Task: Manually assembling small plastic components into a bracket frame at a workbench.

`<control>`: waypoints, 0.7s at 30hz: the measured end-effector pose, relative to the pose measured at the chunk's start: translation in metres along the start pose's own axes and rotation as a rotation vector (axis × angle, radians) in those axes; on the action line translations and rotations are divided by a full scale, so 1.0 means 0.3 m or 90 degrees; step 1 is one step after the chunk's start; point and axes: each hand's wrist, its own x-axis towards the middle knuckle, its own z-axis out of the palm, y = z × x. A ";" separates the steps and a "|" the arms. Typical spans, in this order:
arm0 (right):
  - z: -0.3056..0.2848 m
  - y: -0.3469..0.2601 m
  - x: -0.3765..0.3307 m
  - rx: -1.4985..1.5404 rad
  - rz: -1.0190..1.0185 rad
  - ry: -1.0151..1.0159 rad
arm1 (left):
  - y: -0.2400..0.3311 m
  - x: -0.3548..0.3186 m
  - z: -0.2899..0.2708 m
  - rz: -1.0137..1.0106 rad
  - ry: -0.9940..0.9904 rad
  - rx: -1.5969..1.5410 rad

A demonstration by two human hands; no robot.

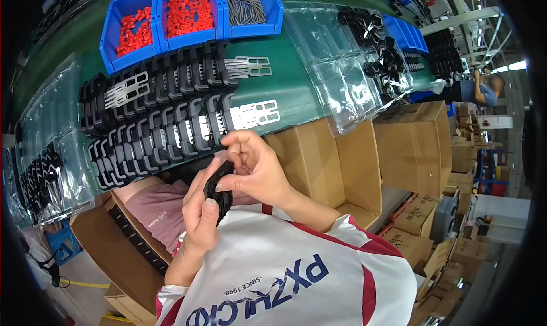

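Your left hand [198, 215] gripped the black piece [215, 190] before your shirt [256, 257], your right hand [261, 171] pinching it — seemingly mid-work — while black housings [196, 69] (finished or waiting, unclear) lined the counter [285, 89].

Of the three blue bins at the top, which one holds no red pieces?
The right one: it holds grey pins; the left and middle ones hold red pieces.
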 end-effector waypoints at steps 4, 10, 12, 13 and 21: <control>-0.103 -0.132 0.032 -0.062 0.060 -0.011 | -0.005 0.027 0.023 -0.205 0.011 -0.505; -0.622 -0.356 0.253 -0.390 -0.211 0.415 | 0.039 0.054 0.006 -0.234 0.179 -0.654; -0.898 -0.408 0.353 -0.479 -0.240 0.528 | 0.040 0.040 -0.004 -0.226 0.144 -0.569; -1.011 -0.435 0.397 -0.615 -0.212 0.578 | 0.034 0.029 -0.010 -0.220 0.129 -0.527; -1.297 -0.447 0.524 -1.124 -0.150 0.675 | 0.066 0.017 -0.014 -0.214 0.172 -0.482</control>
